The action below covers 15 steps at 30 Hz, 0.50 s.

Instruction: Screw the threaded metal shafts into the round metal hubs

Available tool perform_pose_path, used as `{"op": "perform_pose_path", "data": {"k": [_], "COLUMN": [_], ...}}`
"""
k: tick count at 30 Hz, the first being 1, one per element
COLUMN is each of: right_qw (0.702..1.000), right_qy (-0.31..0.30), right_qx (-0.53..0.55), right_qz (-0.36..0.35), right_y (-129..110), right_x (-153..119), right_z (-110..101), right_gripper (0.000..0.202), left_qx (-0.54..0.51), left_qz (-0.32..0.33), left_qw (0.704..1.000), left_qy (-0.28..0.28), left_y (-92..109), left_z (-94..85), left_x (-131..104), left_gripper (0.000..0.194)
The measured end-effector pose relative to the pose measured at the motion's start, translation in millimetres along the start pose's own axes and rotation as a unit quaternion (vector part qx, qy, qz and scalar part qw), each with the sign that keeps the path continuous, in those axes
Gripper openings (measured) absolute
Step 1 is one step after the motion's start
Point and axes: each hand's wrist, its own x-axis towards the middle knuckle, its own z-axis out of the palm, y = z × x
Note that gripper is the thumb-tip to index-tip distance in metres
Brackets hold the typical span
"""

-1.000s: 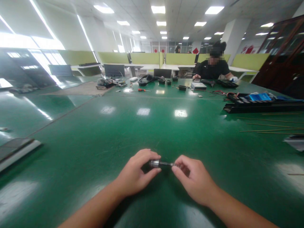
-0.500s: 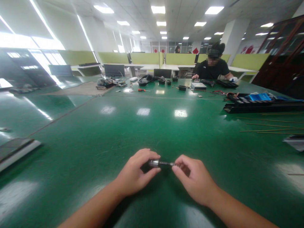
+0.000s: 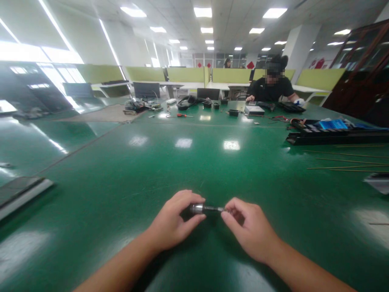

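Note:
A small shiny metal cylinder with a thin dark shaft point(image 3: 210, 208) lies sideways between my hands, just over the green table point(image 3: 170, 170). My left hand point(image 3: 178, 221) is closed around the cylinder, thumb below and fingers above, and hides its left end. From there the shaft points right to my right hand point(image 3: 247, 227), whose thumb and forefinger pinch its tip. What exactly sits between those fingertips is too small to make out.
A black tray with blue packs point(image 3: 332, 125) and several thin rods point(image 3: 349, 159) lie at right. A flat panel point(image 3: 26, 194) rests at left. Farther back are a red screwdriver point(image 3: 181, 115), black boxes point(image 3: 233, 112), a white box point(image 3: 254, 110) and a seated person point(image 3: 273, 87).

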Motion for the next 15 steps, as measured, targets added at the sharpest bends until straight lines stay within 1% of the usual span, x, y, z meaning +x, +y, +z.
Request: {"op": "perform_pose_path", "data": {"k": [8,11,15], "right_qw": [1.000,1.000,1.000], "right_qy": [0.008,0.018,0.016], "right_qx": [-0.006,-0.005,-0.004], "right_qz": [-0.007,-0.001,-0.003], "right_y": [-1.0,-0.9,-1.6], "right_x": [-0.2,0.4,0.3], "right_z": [-0.8,-1.5,-1.6], "right_gripper": [0.020,0.022,0.021], "left_qx": [0.003,0.000,-0.003], "left_qz": [0.013,0.017,0.014], "left_qw": [1.000,1.000,1.000], "left_qy": [0.021,0.020,0.016], "left_y": [-2.8,-2.0,-1.2], "left_z": [-2.0,-2.1,-2.0], "left_x": [-0.7,0.0,1.0], "left_gripper": [0.027,0.027,0.026]}}
